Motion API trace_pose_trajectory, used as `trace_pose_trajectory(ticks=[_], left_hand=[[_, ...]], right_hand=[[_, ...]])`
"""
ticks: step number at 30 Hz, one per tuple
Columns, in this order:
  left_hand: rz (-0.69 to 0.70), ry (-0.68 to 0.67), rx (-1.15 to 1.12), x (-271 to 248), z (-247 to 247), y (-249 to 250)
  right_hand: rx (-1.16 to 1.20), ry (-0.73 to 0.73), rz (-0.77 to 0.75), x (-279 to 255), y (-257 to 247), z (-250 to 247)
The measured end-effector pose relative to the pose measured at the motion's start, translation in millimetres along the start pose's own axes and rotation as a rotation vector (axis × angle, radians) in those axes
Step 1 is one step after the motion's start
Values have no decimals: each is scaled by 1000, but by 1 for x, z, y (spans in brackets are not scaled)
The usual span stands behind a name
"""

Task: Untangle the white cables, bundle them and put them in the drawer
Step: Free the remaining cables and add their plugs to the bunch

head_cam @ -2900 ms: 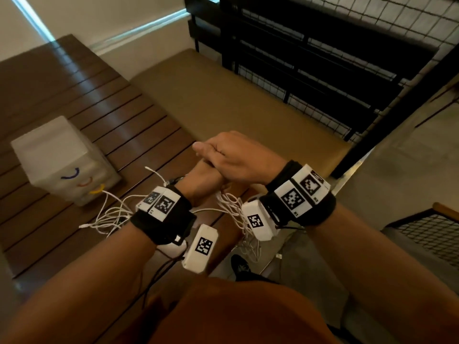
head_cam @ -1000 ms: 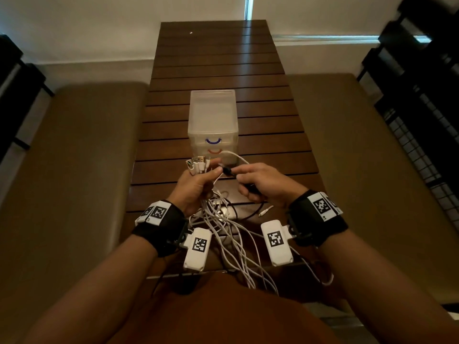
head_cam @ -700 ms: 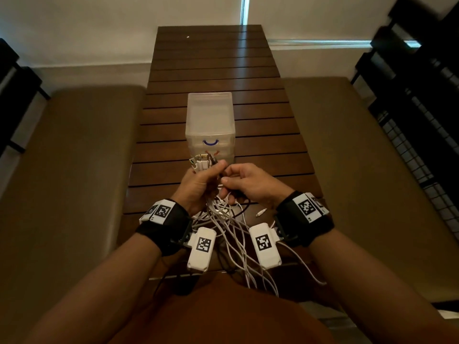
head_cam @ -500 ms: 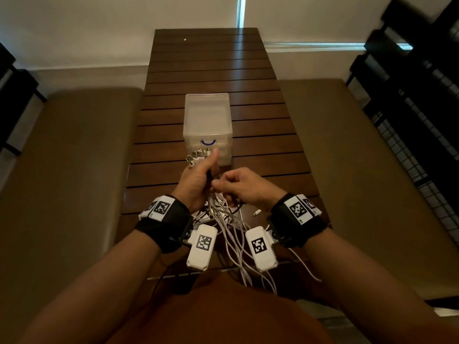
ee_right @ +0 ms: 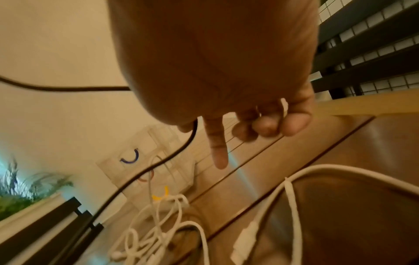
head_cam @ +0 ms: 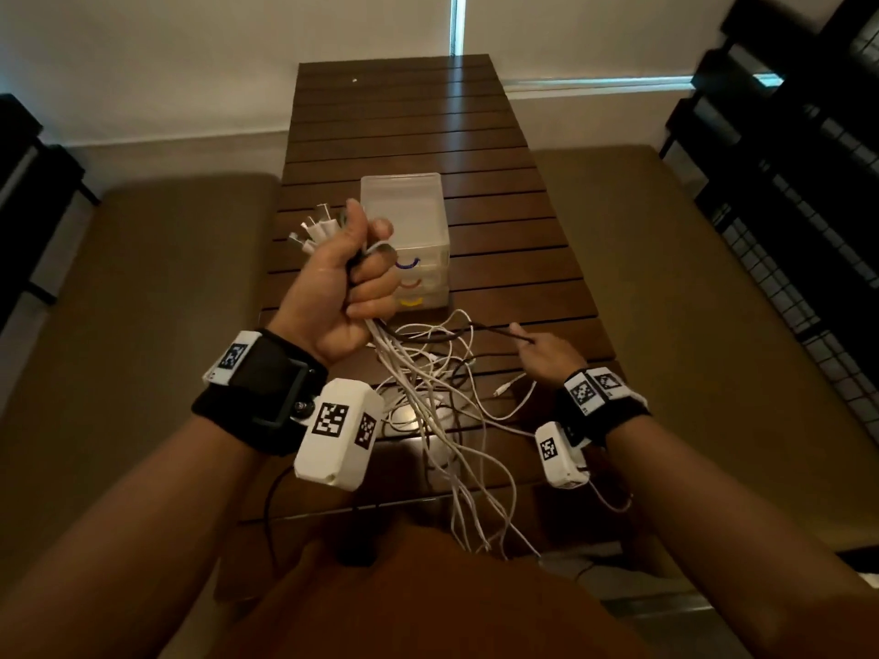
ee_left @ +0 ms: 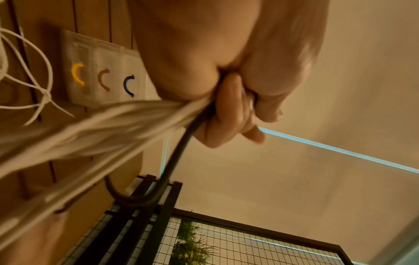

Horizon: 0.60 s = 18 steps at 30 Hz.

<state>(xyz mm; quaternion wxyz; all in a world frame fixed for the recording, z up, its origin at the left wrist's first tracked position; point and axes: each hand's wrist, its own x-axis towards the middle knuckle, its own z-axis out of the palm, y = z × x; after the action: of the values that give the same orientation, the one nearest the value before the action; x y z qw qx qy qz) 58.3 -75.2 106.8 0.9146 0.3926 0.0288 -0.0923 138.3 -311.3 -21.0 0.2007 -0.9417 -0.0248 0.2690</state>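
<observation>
White cables, black cable

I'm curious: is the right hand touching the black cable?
Touching. The head view shows the right hand pinching the black cable, pulled out from the left hand.

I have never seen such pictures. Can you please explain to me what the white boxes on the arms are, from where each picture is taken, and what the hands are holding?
No machine here: a person works with bare hands. The white boxes at the wrists are small cameras. One picture comes from a head camera looking down; the other two look along each hand from the wrist. The left hand is raised and grips a bunch of white cables near their plugs, with a black cable among them. The right hand pinches that black cable and draws it sideways. The loose ends lie tangled on a wooden table. Behind stands a small clear drawer box, its drawers shut.
</observation>
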Motion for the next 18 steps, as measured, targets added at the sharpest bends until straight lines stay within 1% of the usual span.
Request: trace_pose_trajectory(ticks=[1, 3, 5, 7, 10, 11, 13, 14, 17, 18], left_hand=[[-29, -11, 7, -2, -2, -2], [-101, 1, 39, -2, -9, -11], [-160, 50, 81, 1, -15, -24], [-193, 98, 120, 6, -18, -37], [-220, 147, 154, 13, -22, -49], [-241, 132, 136, 15, -24, -52], [-330, 85, 78, 17, -24, -55], [-381, 74, 105, 16, -23, -58], [-491, 13, 358, 8, -22, -70], [-517, -16, 384, 7, -24, -73]], right_hand=[[50, -4, -17, 0, -2, -3], [188, 26, -129, -6, -14, -11], [424, 56, -272, -12, -28, -18], [643, 6, -388, -24, -43, -29], [698, -24, -567, -46, -61, -50], [721, -20, -612, -50, -63, -57], [814, -22, -678, -56, -65, -69], [868, -21, -703, -56, -65, -73], [1006, 38, -751, -56, -67, -86], [1058, 81, -756, -56, -68, -91]])
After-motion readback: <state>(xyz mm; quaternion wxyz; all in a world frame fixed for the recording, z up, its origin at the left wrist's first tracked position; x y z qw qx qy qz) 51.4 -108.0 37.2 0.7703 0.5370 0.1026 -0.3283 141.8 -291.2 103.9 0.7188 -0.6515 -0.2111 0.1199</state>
